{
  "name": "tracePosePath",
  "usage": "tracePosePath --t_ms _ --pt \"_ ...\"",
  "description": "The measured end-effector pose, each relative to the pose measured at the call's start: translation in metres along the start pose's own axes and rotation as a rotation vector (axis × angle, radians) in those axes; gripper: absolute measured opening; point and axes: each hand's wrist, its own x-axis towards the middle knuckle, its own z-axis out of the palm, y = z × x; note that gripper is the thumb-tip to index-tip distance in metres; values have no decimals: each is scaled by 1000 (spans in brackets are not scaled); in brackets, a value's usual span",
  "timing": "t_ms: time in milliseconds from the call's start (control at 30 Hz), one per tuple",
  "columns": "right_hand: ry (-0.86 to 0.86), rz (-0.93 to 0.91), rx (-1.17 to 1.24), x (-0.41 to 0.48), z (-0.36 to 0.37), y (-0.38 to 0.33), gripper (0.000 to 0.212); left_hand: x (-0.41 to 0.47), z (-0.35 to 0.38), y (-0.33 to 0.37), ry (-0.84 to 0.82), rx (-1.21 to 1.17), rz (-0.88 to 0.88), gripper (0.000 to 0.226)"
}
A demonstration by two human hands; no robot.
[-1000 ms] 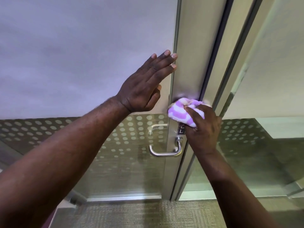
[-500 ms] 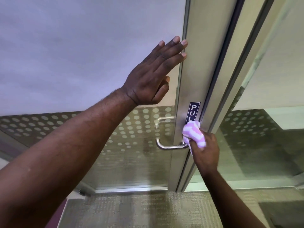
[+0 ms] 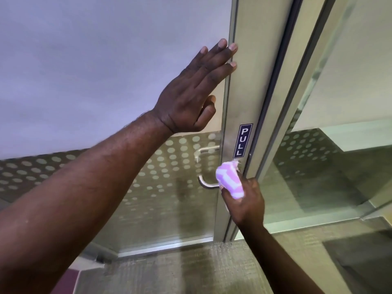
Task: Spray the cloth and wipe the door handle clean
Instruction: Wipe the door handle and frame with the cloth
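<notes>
A silver lever door handle (image 3: 205, 184) juts left from the metal stile of a glass door (image 3: 244, 98). My right hand (image 3: 246, 204) grips a bunched pink-and-white striped cloth (image 3: 230, 179) and presses it against the base of the handle, just under a dark PULL sticker (image 3: 242, 140). The cloth hides the handle's root. My left hand (image 3: 195, 90) lies flat and open on the door, fingertips on the stile's edge, well above the handle. No spray bottle is in view.
The door's glass is frosted above and dotted with a pattern (image 3: 161, 166) lower down; a second handle (image 3: 203, 152) shows through it. A fixed glass panel (image 3: 328, 166) stands to the right of the frame. Grey-green carpet (image 3: 191, 272) covers the floor below.
My right hand has slid the cloth down the stile from above the PULL sticker to the handle's base. My left hand has stayed flat on the door.
</notes>
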Motion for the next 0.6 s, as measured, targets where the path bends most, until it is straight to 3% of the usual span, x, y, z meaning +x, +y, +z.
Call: tracePosePath --t_ms 267,433,600 --pt "-154 -123 -289 1 67 -92 67 1 -6 1 -25 -37 23 76" --pt "-94 -173 -263 -22 35 -44 71 0 -7 1 -24 -53 19 75" --pt "69 -14 -56 -28 4 4 50 0 -8 3 -17 -54 11 74"
